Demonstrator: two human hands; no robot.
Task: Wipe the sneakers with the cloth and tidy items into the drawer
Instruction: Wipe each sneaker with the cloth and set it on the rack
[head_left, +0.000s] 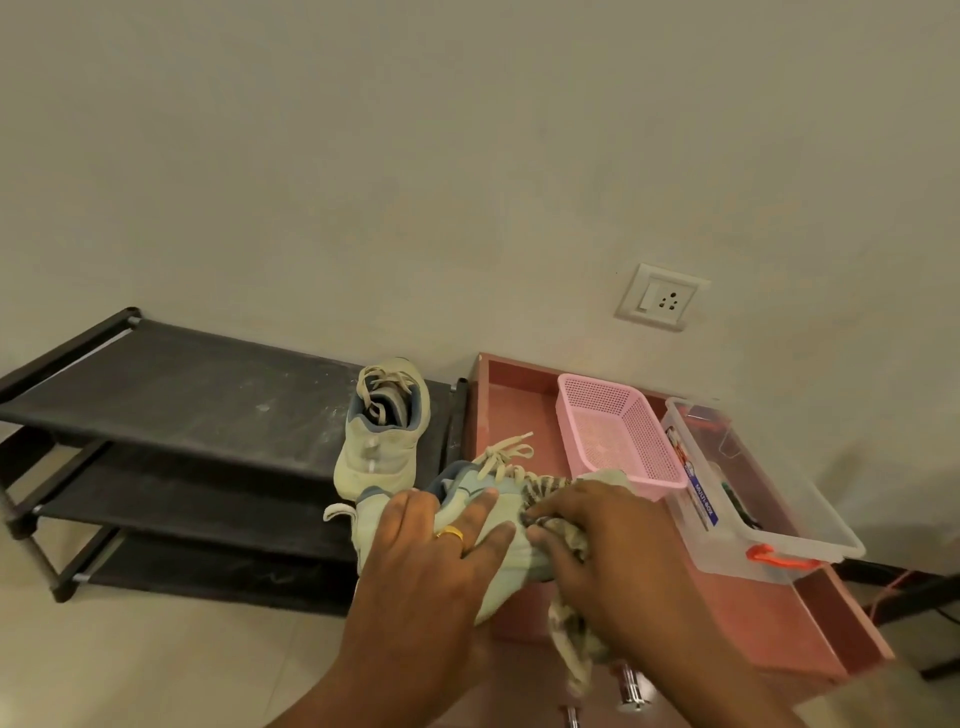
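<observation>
Your right hand (597, 540) is bunched round a striped cloth (571, 639), fingers curled into its folds and pressed against the side of a pale green sneaker (506, 501), while a loose tail of the fabric hangs below the wrist. Your left hand (441, 540), a gold ring on one finger, clasps the same sneaker from above, fingers spread over its upper to steady it above the near left corner of the open drawer (779, 623). The step in hand looks to be the wiping of this shoe. Its mate, the second sneaker (382, 431), stands at the right end of the top shelf of a black shoe rack (182, 384), just beside the drawer, and whether it has been cleaned cannot be told. Inside the drawer sit a pink basket (618, 431) and, beside it to the right, a clear storage box (779, 499) with an orange latch. The next move likely calls for turning the sneaker in your left hand to bring an unwiped face to the cloth, keeping the laces clear, before any tidying begins.
</observation>
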